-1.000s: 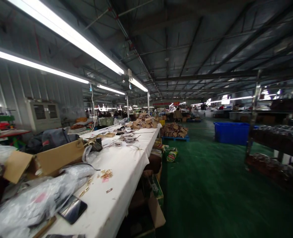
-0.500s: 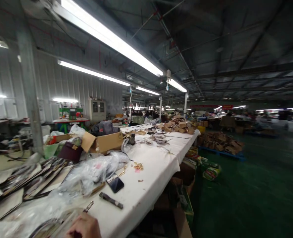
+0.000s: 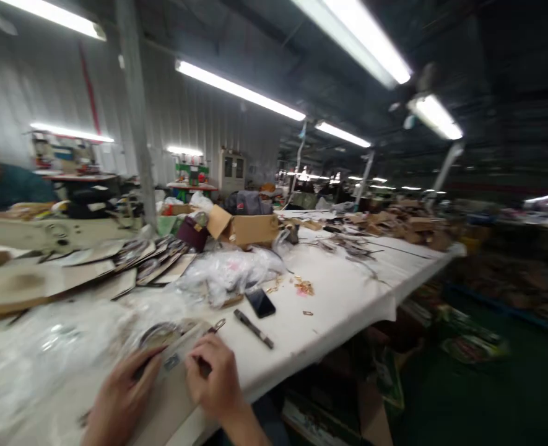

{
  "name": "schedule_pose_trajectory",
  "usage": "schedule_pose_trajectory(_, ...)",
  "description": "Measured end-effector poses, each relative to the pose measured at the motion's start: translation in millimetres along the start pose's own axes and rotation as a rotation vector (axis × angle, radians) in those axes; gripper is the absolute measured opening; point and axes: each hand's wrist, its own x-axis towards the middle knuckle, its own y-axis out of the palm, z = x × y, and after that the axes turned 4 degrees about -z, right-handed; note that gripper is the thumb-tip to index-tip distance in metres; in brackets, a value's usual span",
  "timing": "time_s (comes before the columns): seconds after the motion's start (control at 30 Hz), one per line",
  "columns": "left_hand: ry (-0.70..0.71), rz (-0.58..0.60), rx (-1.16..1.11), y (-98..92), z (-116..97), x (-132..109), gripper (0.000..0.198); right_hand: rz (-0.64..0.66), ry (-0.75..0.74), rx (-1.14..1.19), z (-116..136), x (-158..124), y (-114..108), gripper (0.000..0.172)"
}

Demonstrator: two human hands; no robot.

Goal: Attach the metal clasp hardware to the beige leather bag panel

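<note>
A flat beige panel, partly under clear plastic, lies before me at the table's near edge. On its left side rests my left hand, thumb and fingers closed around something dark that is mostly hidden. My right hand is curled in a pinch at the panel's right edge. Just past its fingers pokes a dark strap with a metal end; the rest is covered by the hand. Behind the left hand a dark curved handle shows. A black pen-like tool and a phone lie beyond.
Gold metal fittings are scattered on the white-covered table. Crumpled plastic, a cardboard box, a maroon handbag and stacked panels crowd the left. A person's sleeve shows at far left.
My view has swung left, so the table contents sit further right. My left hand has come into view on the panel; my right hand stays by the strap end.
</note>
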Motion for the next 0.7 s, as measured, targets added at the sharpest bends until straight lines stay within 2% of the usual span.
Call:
schedule_pose_trajectory(0.13,-0.099,0.046,-0.053,-8.6,-30,-3,0.034,0.174,-0.012,-0.015,14,8,-14,0.017)
schedule_pose_trajectory(0.23,-0.133,0.025,-0.082,-7.3,-35,-3,0.029,0.310,-0.012,-0.033,10,8,-16,0.016)
schedule_pose_trajectory(0.3,-0.146,0.019,-0.093,-6.7,-36,-5,0.028,0.350,-0.019,-0.040,8,5,-18,0.016)
schedule_pose_trajectory(0.47,-0.167,0.017,-0.132,-7.4,-38,-8,0.026,0.281,-0.056,-0.054,6,-4,-20,0.017)
schedule_pose_trajectory(0.7,-0.153,0.033,-0.133,-9.1,-38,-4,0.026,0.228,-0.009,-0.048,8,-2,-18,0.014)
